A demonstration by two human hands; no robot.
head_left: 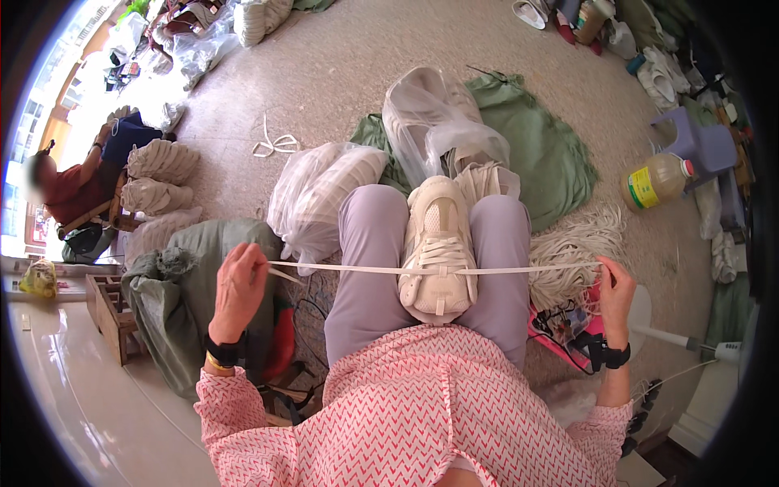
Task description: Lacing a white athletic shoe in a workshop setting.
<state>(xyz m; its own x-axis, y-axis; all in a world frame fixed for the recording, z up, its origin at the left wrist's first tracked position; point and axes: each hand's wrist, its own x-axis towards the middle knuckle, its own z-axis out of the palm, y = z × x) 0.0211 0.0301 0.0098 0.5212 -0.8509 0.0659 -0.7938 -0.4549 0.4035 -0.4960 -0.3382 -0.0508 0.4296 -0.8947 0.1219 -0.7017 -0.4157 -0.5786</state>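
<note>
A cream-white sneaker (438,247) rests between my knees, toe pointing away, clamped by my lilac trouser legs. A flat white shoelace (357,269) runs through its lower eyelets and is pulled taut out to both sides. My left hand (238,288) pinches the lace's left end, with a short tail hanging below the fingers. My right hand (615,290) grips the right end at about the same height. Both wrists wear dark bands.
Clear bags of white shoes (320,195) and a green sack (544,146) lie ahead. A heap of white laces (572,243) is by my right knee, an oil bottle (656,182) beyond. A seated person (69,191) is far left, a wooden crate (109,312) nearby.
</note>
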